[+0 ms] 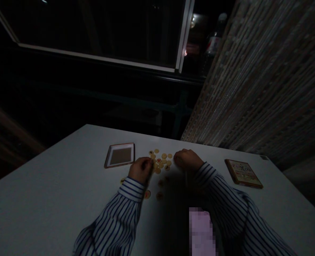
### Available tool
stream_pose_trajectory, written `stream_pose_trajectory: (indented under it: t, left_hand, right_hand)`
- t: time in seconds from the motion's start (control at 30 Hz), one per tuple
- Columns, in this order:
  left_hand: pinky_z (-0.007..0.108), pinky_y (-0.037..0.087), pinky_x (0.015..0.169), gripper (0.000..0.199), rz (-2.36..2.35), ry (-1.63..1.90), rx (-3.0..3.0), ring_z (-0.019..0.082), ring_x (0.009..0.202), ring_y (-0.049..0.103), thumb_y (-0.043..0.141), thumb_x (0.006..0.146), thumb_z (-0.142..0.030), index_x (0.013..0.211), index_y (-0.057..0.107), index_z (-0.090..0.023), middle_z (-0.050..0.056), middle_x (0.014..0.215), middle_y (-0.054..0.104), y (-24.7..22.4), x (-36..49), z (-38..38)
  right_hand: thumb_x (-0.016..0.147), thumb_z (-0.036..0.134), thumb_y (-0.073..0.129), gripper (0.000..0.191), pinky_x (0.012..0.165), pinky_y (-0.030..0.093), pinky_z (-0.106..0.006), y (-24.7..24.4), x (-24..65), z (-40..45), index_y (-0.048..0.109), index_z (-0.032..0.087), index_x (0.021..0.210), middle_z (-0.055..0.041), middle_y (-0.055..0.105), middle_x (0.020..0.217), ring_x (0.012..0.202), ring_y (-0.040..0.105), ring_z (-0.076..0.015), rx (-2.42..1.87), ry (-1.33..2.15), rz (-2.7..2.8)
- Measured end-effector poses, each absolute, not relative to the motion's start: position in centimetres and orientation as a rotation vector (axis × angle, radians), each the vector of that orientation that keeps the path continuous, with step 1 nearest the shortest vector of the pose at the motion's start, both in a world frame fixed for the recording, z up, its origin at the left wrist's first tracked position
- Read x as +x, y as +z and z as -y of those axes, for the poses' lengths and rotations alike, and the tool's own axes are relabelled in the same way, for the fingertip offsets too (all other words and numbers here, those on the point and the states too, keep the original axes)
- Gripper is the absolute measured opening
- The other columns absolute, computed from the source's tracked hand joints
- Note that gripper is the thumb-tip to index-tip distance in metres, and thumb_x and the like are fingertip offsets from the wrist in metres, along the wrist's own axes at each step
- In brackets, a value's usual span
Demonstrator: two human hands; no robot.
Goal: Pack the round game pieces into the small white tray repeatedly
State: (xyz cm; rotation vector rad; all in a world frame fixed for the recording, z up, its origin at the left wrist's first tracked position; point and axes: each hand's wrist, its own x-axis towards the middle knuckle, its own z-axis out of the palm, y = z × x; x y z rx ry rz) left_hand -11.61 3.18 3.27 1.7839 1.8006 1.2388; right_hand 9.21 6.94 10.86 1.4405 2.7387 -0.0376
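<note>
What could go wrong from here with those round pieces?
The left hand sits beside the clustered pieces, so a careless nudge might scatter them. The striped left sleeve lies close to a red-marked piece and could drag it. A shadowed piece nearby shows dimly, so its marking may be misread.

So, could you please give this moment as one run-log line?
left hand: beside round pieces; right hand: at their right; shallow tray: left; flat box: right

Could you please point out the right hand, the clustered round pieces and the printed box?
Right hand (188, 160): head view, back of the hand.
Clustered round pieces (161, 165): head view, face of a middle piece.
Printed box (244, 172): head view, its printed top.
</note>
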Motion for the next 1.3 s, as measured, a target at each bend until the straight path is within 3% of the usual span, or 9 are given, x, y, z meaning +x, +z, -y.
stream_pose_trajectory:
  t: [0.4, 0.73, 0.87, 0.93, 1.07, 1.13, 1.3]
  left_hand:
    - [0.028, 0.048, 0.071, 0.021, -1.822, 1.207, 1.860, 0.016, 0.077, 0.060, 0.046, 0.074, -0.030, 0.084, 0.061, -0.019, 0.005, 0.085, 0.065, 3.0, -11.5, -2.6]
    - [0.028, 0.048, 0.070, 0.020, -1.813, 1.244, 1.867, 0.015, 0.075, 0.060, 0.046, 0.074, -0.026, 0.083, 0.062, -0.019, 0.005, 0.083, 0.065, 3.0, -11.6, -2.8]
    - [0.027, 0.049, 0.070, 0.018, -1.807, 1.254, 1.848, 0.015, 0.074, 0.060, 0.046, 0.073, -0.025, 0.083, 0.061, -0.019, 0.004, 0.082, 0.064, 3.2, -11.7, -3.4]
    - [0.028, 0.049, 0.070, 0.018, -1.791, 1.248, 1.852, 0.015, 0.075, 0.059, 0.048, 0.072, -0.024, 0.084, 0.061, -0.019, 0.005, 0.084, 0.064, 3.7, -11.7, -3.8]
    - [0.029, 0.048, 0.073, 0.022, -1.720, 1.209, 1.896, 0.016, 0.076, 0.059, 0.050, 0.071, -0.024, 0.089, 0.060, -0.018, 0.005, 0.087, 0.063, 5.2, -11.6, -4.8]
    - [0.029, 0.048, 0.073, 0.025, -1.684, 1.189, 1.932, 0.015, 0.076, 0.059, 0.052, 0.070, -0.025, 0.092, 0.059, -0.017, 0.005, 0.089, 0.062, 5.9, -11.4, -5.3]
    - [0.028, 0.047, 0.075, 0.034, -1.599, 1.158, 2.047, 0.016, 0.082, 0.058, 0.057, 0.069, -0.029, 0.100, 0.057, -0.016, 0.006, 0.093, 0.061, 6.9, -10.9, -6.1]
  right_hand:
    - [0.077, 0.036, 0.046, 0.026, 0.075, 0.035, -0.029, 8.1, 4.5, -11.3, 0.060, 0.020, 0.093, -0.0058, 0.062, 0.098, 0.095, 0.051, -0.0198, 1.475, -0.039, -2.678]
    - [0.074, 0.028, 0.048, 0.019, 0.077, 0.034, -0.034, 7.6, 4.2, -11.6, 0.061, 0.019, 0.085, -0.0067, 0.064, 0.090, 0.092, 0.054, -0.0210, 1.498, -0.092, -2.707]
    - [0.076, 0.035, 0.047, 0.023, 0.073, 0.038, -0.029, 7.8, 4.8, -11.7, 0.060, 0.020, 0.087, -0.0043, 0.064, 0.088, 0.085, 0.056, -0.0171, 1.543, -0.167, -2.759]
    - [0.077, 0.036, 0.046, 0.025, 0.067, 0.040, -0.024, 7.8, 5.3, -12.0, 0.060, 0.018, 0.087, -0.0030, 0.065, 0.085, 0.079, 0.057, -0.0139, 1.573, -0.379, -2.815]
    - [0.071, 0.032, 0.054, 0.020, 0.065, 0.043, -0.023, 7.8, 6.0, -12.4, 0.059, 0.013, 0.079, -0.0036, 0.064, 0.077, 0.072, 0.058, -0.0122, 1.585, -1.404, -2.830]
    - [0.068, 0.030, 0.057, 0.018, 0.064, 0.044, -0.023, 8.0, 6.2, -12.4, 0.058, 0.014, 0.076, -0.0018, 0.063, 0.072, 0.067, 0.057, -0.0112, 1.570, -1.752, -2.758]
    - [0.066, 0.030, 0.060, 0.019, 0.059, 0.041, -0.022, 8.9, 6.3, -11.6, 0.057, 0.014, 0.075, 0.0025, 0.058, 0.060, 0.056, 0.053, -0.0082, 1.592, -2.112, -2.613]
